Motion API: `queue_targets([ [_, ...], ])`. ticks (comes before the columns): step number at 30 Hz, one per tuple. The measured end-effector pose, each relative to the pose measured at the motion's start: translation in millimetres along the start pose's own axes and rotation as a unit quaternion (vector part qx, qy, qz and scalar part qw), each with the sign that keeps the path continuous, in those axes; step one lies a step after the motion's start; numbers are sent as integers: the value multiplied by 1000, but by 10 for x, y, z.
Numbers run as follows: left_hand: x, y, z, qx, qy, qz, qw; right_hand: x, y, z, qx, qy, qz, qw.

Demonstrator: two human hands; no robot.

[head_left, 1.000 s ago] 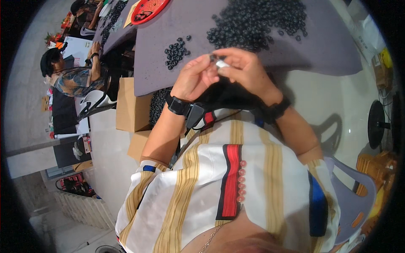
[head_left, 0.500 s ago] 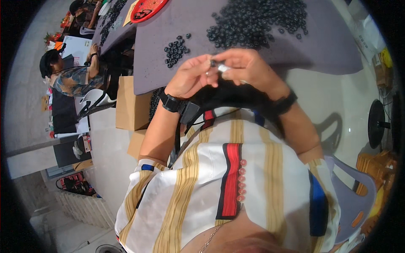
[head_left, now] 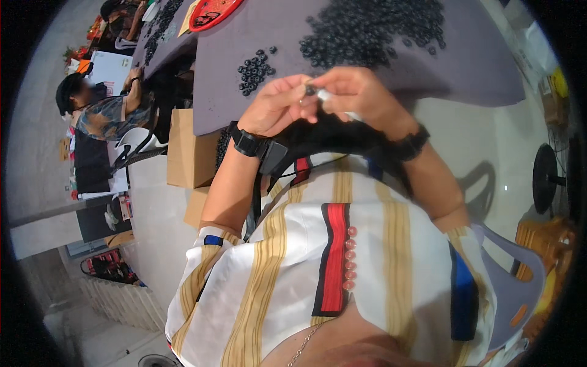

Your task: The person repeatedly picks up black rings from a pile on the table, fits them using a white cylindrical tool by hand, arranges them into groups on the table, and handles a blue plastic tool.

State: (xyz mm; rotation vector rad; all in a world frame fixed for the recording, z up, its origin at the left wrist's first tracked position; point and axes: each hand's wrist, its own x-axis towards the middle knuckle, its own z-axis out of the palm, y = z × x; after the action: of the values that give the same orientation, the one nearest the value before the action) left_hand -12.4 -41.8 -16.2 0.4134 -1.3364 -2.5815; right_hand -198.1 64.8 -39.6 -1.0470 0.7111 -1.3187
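My left hand (head_left: 276,106) pinches a small dark round piece (head_left: 310,90) between thumb and fingertips, just in front of the table edge. It looks like the black parts on the table. My right hand (head_left: 362,98) meets it from the other side, closed around a small white thing (head_left: 324,96) whose kind I cannot make out. One end of it points at the dark piece, and more white shows below the fingers. Beyond my left hand lies a small group of black ring-like parts (head_left: 254,74); a much larger heap (head_left: 361,37) spreads beyond my right hand.
A grey cloth covers the table (head_left: 220,61). At its far left sits a red tray (head_left: 211,15) with dark bits. Cardboard boxes (head_left: 191,147) stand left of me, a purple chair (head_left: 513,269) is at my right, and another person (head_left: 113,113) sits at the left.
Both hands stay together in nearly the same place, with only small finger shifts around the dark piece. The dark piece shows a little more plainly now.
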Motion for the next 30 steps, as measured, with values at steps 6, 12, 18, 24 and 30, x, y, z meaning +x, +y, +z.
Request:
queue_targets([
  [6, -36, 0, -15, -12, -6, -11, 1000, -20, -33, 56, -45, -14, -22, 999],
  [12, -53, -14, -18, -7, -27, -18, 999, 0, 21, -3, -43, -29, -2, 999],
  [18, -67, -33, 3, 30, 0, -12, 999, 0, -1, 38, -51, -33, -8, 998],
  [24, -57, 145, -233, 332, 133, -20, 934, 38, 226, 2, -48, 85, 6, 995],
  [30, 33, 401, -1037, 676, 313, 52, 665, 44, 225, -47, -58, 202, -30, 977],
])
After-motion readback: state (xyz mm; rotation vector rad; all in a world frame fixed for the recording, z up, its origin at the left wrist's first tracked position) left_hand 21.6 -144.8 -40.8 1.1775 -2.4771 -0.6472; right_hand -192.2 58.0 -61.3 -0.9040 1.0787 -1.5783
